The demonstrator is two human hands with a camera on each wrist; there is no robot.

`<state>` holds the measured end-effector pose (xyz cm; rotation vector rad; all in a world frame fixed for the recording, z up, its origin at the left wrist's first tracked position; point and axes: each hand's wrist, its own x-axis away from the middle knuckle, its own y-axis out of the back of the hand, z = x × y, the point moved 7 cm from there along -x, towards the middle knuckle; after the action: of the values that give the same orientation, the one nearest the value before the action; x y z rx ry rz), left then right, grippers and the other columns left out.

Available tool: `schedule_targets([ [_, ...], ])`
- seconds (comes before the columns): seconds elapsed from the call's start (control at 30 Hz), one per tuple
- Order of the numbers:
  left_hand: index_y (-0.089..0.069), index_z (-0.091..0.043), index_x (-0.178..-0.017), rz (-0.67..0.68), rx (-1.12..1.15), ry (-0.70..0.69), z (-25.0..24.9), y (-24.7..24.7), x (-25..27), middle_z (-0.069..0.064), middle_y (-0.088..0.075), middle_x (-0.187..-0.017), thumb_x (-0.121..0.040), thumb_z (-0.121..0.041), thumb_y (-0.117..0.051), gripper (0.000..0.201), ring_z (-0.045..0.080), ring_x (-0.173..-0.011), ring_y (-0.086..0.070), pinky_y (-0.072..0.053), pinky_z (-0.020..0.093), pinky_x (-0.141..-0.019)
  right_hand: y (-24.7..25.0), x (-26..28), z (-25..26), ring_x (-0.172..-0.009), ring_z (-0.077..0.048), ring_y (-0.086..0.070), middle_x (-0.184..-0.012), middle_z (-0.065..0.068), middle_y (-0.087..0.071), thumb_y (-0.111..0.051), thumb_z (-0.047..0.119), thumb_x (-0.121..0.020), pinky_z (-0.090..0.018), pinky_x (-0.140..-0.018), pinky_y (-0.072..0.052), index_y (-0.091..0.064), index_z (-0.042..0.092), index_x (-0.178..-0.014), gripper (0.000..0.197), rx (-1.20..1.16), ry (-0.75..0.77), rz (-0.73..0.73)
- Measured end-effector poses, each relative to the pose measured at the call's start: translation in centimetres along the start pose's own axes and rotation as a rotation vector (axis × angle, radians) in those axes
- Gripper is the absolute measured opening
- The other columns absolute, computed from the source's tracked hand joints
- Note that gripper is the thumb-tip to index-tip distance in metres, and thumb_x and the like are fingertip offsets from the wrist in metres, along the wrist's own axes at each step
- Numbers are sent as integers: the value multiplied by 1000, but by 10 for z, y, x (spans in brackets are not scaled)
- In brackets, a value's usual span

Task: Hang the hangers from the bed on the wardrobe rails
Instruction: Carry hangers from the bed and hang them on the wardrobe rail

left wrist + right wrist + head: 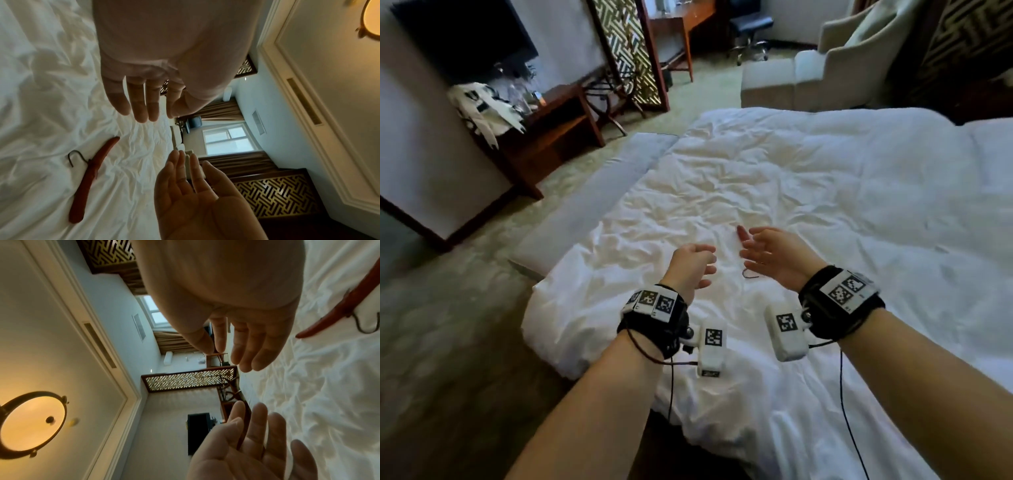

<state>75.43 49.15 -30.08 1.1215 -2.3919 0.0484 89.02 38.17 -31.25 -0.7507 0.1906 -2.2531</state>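
A reddish-brown wooden hanger (pixel 90 175) with a dark metal hook lies flat on the white bed (pixel 825 192). In the head view my right hand (pixel 756 246) hides most of it; only one tip and the hook (pixel 751 274) show. My left hand (pixel 700 265) hovers just left of it, fingers loosely curled and holding nothing. Both palms face each other above the sheet. In the right wrist view the hanger (pixel 345 305) lies beyond my right hand (pixel 242 350), untouched. No wardrobe rail is in view.
A dark wooden TV console (pixel 551 130) with a crumpled black-and-white cloth stands left across the carpet. A lattice screen (pixel 626 48), a desk and an office chair stand at the back. A pale armchair (pixel 842 68) sits past the bed's far edge.
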Motion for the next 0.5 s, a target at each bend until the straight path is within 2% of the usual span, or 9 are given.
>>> schedule_targets([
  [0.07, -64, -16, -101, 53, -12, 15, -2, -23, -19, 7, -63, -102, -92, -6, -54, 17, 21, -88, -61, -47, 33, -73, 22, -8, 7, -78, -25, -67, -88, -11, -64, -47, 5, -98, -38, -73, -56, -58, 10, -109, 16, -33, 6, -52],
  [0.13, -64, -17, -98, 105, -27, 36, -1, -43, -37, 7, -63, -101, -92, -6, -54, 17, 21, -87, -60, -47, 33, -72, 42, -16, 13, -78, -25, -65, -87, -11, -64, -46, 4, -99, -39, -77, -55, -55, 8, -116, 19, -49, 0, -106],
  [0.23, -63, -17, -97, 189, -62, 67, 1, -70, -70, 7, -62, -98, -92, -4, -52, 17, 20, -85, -60, -47, 33, -71, 70, -34, 17, -88, -28, -64, -97, -13, -62, -46, 6, -100, -39, -80, -55, -57, 8, -115, 18, -47, -18, -202],
  [0.33, -64, -15, -101, 247, -86, 108, 7, -87, -106, 5, -62, -92, -93, -3, -52, 19, 18, -81, -59, -46, 31, -69, 88, -56, 15, -91, -29, -65, -99, -12, -62, -47, 7, -99, -38, -80, -55, -59, 11, -106, 14, -54, -39, -280],
  [0.43, -63, -11, -113, 300, -103, 181, 22, -98, -148, 5, -60, -93, -94, -5, -51, 24, 18, -82, -58, -45, 30, -67, 96, -82, 9, -89, -29, -66, -99, -13, -61, -48, 6, -99, -37, -76, -56, -58, 9, -108, 14, -63, -65, -355],
  [0.5, -62, -10, -115, 336, -124, 240, 36, -104, -176, 5, -58, -90, -94, -4, -50, 26, 18, -79, -57, -44, 29, -66, 101, -102, 2, -85, -27, -66, -98, -13, -60, -47, 6, -100, -38, -77, -55, -58, 8, -109, 14, -73, -96, -409],
])
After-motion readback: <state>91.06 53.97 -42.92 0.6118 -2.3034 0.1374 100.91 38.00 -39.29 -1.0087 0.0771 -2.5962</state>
